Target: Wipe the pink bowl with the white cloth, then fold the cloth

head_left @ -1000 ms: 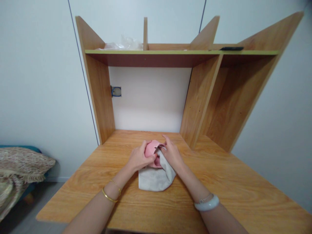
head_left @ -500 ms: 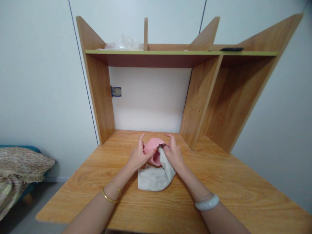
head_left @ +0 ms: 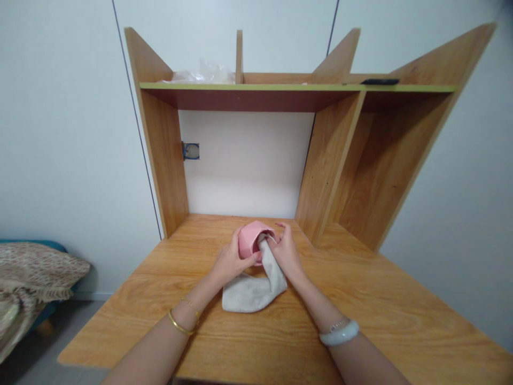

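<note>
My left hand [head_left: 230,259] is wrapped round a small pink cup [head_left: 249,239], holding it just above the wooden desk [head_left: 377,299]. My right hand [head_left: 284,251] pinches a pale grey cloth [head_left: 253,289] and presses one end of it into the cup's mouth. The rest of the cloth trails down and lies on the desktop in front of the cup. A gold bangle sits on my left wrist and a pale jade bangle on my right.
The desk has a wooden hutch with an upper shelf [head_left: 296,86]; crumpled clear plastic [head_left: 200,72] lies at its left, a dark flat object [head_left: 380,81] at its right. Side compartments stand to the right. A patterned blanket [head_left: 28,278] lies on furniture at the far left.
The cup has been turned so its mouth faces right, and my right hand has pushed the cloth's end inside it. The cloth's loose part has slid slightly left on the desk.
</note>
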### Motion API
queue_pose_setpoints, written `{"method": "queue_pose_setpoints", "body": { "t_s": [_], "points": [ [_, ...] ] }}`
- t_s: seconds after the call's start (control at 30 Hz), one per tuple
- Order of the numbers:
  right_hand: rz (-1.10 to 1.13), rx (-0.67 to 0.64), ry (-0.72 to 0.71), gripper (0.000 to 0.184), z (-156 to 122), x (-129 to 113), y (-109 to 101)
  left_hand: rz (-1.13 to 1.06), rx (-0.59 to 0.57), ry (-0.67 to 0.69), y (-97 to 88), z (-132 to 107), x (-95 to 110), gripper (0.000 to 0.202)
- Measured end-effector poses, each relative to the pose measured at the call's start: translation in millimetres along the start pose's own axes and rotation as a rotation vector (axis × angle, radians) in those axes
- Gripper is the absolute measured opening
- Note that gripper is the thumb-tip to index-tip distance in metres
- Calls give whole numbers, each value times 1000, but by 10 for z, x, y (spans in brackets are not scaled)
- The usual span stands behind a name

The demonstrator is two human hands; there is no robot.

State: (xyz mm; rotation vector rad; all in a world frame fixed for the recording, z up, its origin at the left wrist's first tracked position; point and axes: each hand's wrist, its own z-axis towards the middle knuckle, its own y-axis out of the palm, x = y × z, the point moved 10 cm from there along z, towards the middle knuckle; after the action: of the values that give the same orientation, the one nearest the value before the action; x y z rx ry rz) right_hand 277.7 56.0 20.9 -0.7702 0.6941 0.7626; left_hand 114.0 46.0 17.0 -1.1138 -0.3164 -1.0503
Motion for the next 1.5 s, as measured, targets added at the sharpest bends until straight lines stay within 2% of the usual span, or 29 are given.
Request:
{"method": "queue_pose_setpoints", "body": {
  "t_s": [0.17, 0.5, 0.63, 0.77, 0.97, 1.17, 1.33, 1.5],
  "points": [
    [-67, -2, -92, 48, -13, -122, -8, 90, 38, -33, -55, 20, -36, 75],
    [-266, -40, -306, 52, -58, -252, 70, 31, 25, -116, -52, 40, -128, 61],
    [-257, -62, -327, 53, -98, -280, 123, 66, 20, -133, -49, 34, -151, 61],
    [-221, -66, -335, 52, -111, -288, 146, -3, 47, -148, -51, 67, -241, 55],
    [-155, -19, -293, 48, -68, -242, 97, -147, 136, -193, -123, 158, -497, 43],
    [-132, 1, -248, 43, -36, -112, 84, -364, 326, -370, -309, 159, -852, 37],
    [-163, -76, -144, 26, -7, 150, 222, -501, 346, -440, -315, 130, -986, 44],
    [-89, -203, -46, 19, -19, 267, 399, -483, 357, -436, -305, 112, -969, 44]
  ]
}}
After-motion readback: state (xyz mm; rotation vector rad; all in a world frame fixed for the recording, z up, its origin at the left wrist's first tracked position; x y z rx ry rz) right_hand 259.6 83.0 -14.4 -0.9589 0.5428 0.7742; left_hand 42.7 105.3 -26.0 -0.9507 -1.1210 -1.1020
